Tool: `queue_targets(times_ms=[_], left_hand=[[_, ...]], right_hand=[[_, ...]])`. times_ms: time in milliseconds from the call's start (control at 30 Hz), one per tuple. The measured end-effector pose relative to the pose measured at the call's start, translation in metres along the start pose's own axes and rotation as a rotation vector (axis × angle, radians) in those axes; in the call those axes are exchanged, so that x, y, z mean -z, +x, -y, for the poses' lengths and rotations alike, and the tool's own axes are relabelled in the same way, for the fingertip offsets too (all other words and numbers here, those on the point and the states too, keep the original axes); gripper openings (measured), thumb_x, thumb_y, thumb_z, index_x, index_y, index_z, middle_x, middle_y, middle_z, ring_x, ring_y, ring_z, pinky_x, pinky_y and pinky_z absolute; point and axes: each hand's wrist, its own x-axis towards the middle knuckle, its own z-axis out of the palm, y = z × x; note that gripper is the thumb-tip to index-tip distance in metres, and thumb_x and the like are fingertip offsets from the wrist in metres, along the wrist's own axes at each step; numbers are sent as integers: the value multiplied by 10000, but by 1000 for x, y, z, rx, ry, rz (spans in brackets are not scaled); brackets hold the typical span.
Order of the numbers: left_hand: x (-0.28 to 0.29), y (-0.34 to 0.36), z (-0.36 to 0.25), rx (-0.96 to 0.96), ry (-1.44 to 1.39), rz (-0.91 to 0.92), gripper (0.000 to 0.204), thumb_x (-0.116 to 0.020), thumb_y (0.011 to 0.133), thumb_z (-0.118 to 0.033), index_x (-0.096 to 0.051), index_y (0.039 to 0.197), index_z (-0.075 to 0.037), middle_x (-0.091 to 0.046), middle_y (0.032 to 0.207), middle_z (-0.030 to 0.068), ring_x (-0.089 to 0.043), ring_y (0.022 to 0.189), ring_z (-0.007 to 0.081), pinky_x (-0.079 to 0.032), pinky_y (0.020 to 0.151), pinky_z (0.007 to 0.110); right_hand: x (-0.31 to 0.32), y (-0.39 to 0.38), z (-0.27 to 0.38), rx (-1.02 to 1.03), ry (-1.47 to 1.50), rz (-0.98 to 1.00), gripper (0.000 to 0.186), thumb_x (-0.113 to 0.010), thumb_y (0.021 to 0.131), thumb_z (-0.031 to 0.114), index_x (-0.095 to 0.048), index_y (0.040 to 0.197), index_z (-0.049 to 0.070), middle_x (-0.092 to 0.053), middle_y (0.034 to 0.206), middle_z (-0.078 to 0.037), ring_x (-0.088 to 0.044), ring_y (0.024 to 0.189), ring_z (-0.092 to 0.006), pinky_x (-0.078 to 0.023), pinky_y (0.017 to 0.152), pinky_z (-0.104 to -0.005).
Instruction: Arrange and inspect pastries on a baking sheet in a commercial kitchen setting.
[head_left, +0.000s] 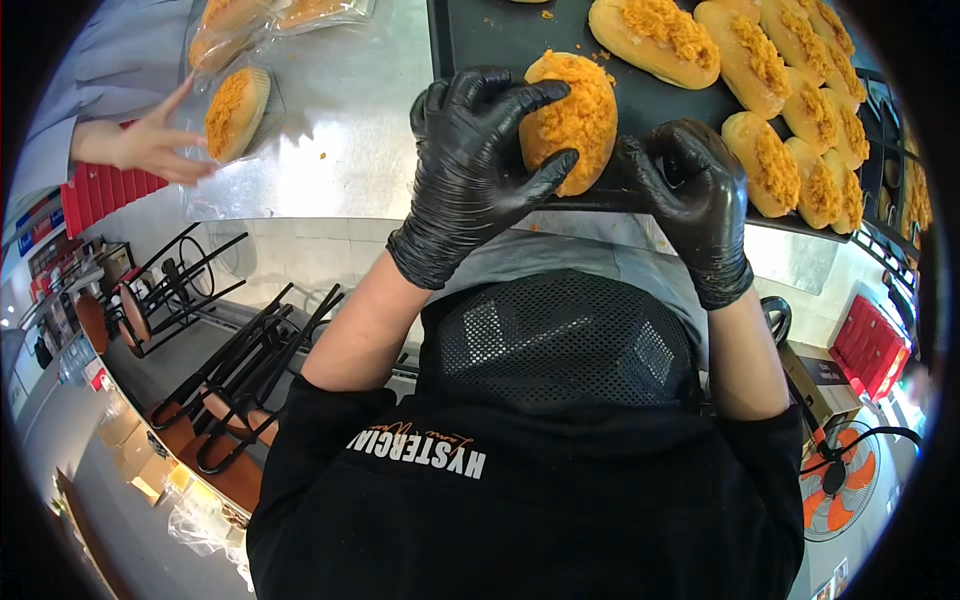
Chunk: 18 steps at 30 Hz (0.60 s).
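Note:
An oval bun topped with orange shredded floss [572, 125] is at the front left of a dark baking tray [490, 30]. My left hand [465, 150], in a black glove, grips this bun from its left side, with the thumb and a finger lying over the topping. Just right of the bun, my right hand [695, 180], also gloved in black, is closed with its fingers curled toward the thumb. Whatever may be between those fingertips is too small or hidden to name. Several similar buns [765, 165] lie close together on the tray's right side.
At the left of the metal table [350, 120], a co-worker's bare hand [150, 150] reaches toward a floss-topped bun in a paper liner [236, 115]. Plastic-wrapped buns [225, 30] lie behind it. Below are stacked chairs [230, 400] on the left and an orange fan [838, 480] on the right.

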Motion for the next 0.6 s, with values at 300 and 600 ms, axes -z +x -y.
queue_targets(times_ms=[300, 600], left_hand=[[-3, 22, -9, -75, 139, 19, 372, -847, 700, -162, -753, 1059, -144, -616, 1061, 64, -547, 1005, 223, -465, 889, 349], [3, 11, -1, 23, -75, -3, 223, -835, 741, -212, -766, 943, -147, -591, 1028, 49, -546, 959, 208, -422, 912, 360]], right_hand=[[-5, 2, 2, -22, 52, -80, 161, -734, 784, 71, -728, 945, 64, -703, 896, -75, -641, 778, -225, -528, 713, -337], [2, -4, 5, -19, 45, -32, 182, -731, 783, 71, -726, 966, 71, -706, 923, -73, -649, 821, -237, -532, 769, -345]])
